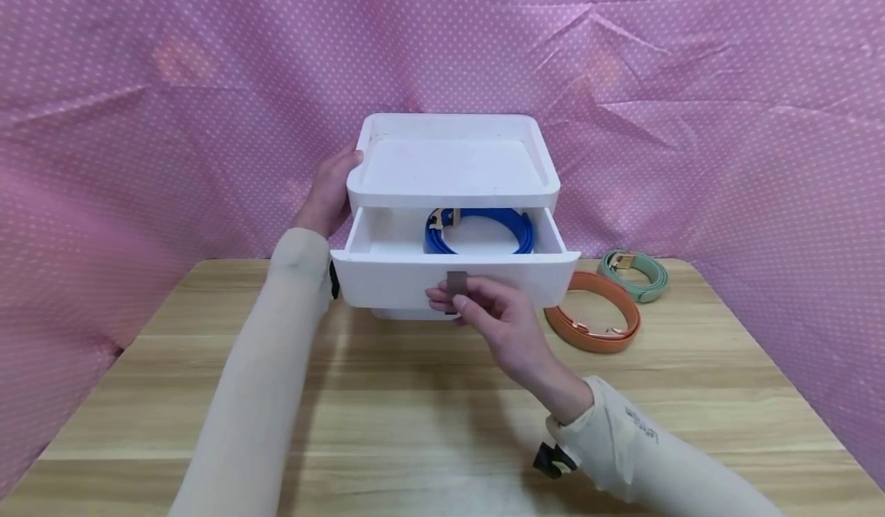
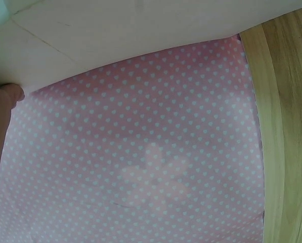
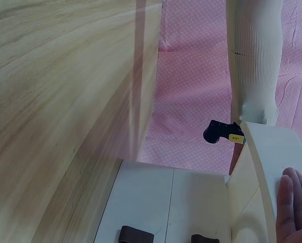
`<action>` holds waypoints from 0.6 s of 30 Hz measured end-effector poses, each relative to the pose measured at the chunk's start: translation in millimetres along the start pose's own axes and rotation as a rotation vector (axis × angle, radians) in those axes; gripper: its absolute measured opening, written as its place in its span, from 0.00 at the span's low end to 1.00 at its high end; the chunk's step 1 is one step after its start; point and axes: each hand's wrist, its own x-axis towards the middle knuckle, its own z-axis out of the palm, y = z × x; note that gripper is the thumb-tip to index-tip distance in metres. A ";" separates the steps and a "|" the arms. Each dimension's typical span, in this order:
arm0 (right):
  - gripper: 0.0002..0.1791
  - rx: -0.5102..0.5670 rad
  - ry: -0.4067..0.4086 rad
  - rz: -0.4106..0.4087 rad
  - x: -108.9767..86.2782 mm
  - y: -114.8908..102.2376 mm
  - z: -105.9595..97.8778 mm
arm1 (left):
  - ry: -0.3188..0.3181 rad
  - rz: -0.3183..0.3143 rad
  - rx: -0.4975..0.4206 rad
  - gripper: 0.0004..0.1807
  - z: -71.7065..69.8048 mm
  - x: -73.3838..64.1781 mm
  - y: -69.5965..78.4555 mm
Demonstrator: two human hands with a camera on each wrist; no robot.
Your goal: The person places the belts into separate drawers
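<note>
A white drawer cabinet (image 1: 452, 165) with a tray-like top stands on the table. One drawer (image 1: 387, 280) is pulled out below the top. Inside it lies a coiled blue belt (image 1: 527, 233) with a gold-coloured buckle. My right hand (image 1: 508, 325) pinches the dark pull tab (image 1: 456, 283) on the drawer front between thumb and fingers. The left hand (image 1: 333, 187) rests against the cabinet's left side, thumb at the top rim; its other fingers are mostly hidden. In the left wrist view, a fingertip (image 2: 15, 95) touches the white side wall (image 2: 115, 30).
On the table (image 1: 415, 409), right of the cabinet, lie a coiled orange-brown belt (image 1: 588, 340) and a coiled green belt (image 1: 653, 290). Lower drawer fronts (image 3: 140, 197) with dark tabs (image 3: 135, 236) show in the right wrist view. Pink dotted cloth (image 1: 242, 156) hangs behind and beside the table.
</note>
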 end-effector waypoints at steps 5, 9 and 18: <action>0.15 0.006 0.001 -0.005 1.5 -0.3 1.3 | 0.001 -0.007 0.002 0.30 -0.1 -0.8 0.0; 0.15 0.017 0.003 -0.002 2.3 -0.5 1.6 | 0.000 -0.009 0.019 0.30 -0.6 -0.7 -0.1; 0.14 0.022 0.012 0.011 3.7 -0.7 1.3 | -0.004 0.008 -0.003 0.30 -0.8 0.3 -2.2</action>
